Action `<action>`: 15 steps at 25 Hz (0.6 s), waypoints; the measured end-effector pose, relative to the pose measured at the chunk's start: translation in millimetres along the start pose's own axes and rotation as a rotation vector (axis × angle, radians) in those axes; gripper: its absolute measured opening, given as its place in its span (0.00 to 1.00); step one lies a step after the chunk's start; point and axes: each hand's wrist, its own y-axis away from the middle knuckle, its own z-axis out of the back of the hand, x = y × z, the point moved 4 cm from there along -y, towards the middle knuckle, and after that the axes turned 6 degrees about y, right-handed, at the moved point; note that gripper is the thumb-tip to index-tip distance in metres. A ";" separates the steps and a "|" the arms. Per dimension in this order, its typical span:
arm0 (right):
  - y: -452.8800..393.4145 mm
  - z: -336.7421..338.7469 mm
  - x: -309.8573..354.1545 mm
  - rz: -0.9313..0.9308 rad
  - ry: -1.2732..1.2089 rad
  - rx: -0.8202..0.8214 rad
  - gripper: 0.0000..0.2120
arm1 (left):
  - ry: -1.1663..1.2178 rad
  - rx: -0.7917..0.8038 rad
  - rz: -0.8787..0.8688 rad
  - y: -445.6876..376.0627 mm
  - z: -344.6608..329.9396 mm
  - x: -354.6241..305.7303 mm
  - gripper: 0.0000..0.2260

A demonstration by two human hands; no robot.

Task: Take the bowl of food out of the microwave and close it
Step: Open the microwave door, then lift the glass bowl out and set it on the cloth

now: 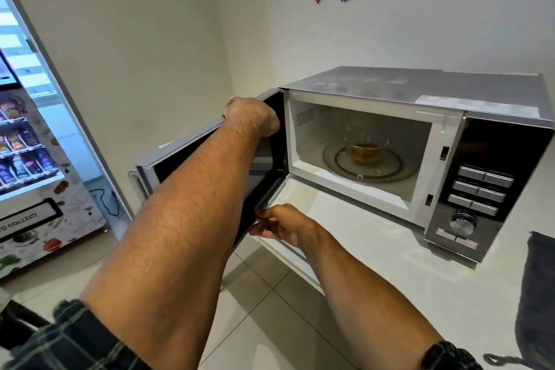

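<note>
A silver microwave [450,99] stands on a white counter [405,288], its door [186,165] swung wide open to the left. Inside, a clear glass bowl of yellowish food [366,149] sits on the round glass turntable [399,170]. My left hand [250,114] grips the top edge of the open door. My right hand [285,227] is lower, its fingers on the door's bottom edge near the hinge corner. Both hands are outside the cavity and apart from the bowl.
The microwave's control panel [477,189] with buttons and a dial is on the right. A dark grey cloth bag [537,294] lies at the counter's right edge. A lit vending machine [27,141] stands on the left. Pale floor tiles [255,309] lie below.
</note>
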 end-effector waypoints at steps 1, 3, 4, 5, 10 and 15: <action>-4.7 -4.6 0.7 0.004 -0.045 0.003 0.07 | -0.043 -0.017 0.000 1.4 0.0 2.7 0.27; -11.9 -13.1 3.1 0.013 -0.101 0.004 0.07 | -0.046 -0.092 -0.045 2.2 -1.9 12.0 0.28; -16.0 -18.0 4.3 0.015 -0.122 0.009 0.07 | -0.061 -0.120 -0.082 0.5 -4.1 18.5 0.28; -19.1 -22.8 5.7 0.017 -0.145 0.011 0.07 | -0.065 -0.136 -0.119 -0.2 -3.4 24.7 0.27; -36.1 -46.1 8.8 -0.001 -0.198 -0.009 0.05 | -0.045 -0.162 -0.215 -12.1 -5.0 50.8 0.25; -57.1 -50.3 6.7 -0.009 -0.191 -0.056 0.04 | -0.097 -0.246 -0.263 -23.7 -9.1 63.1 0.23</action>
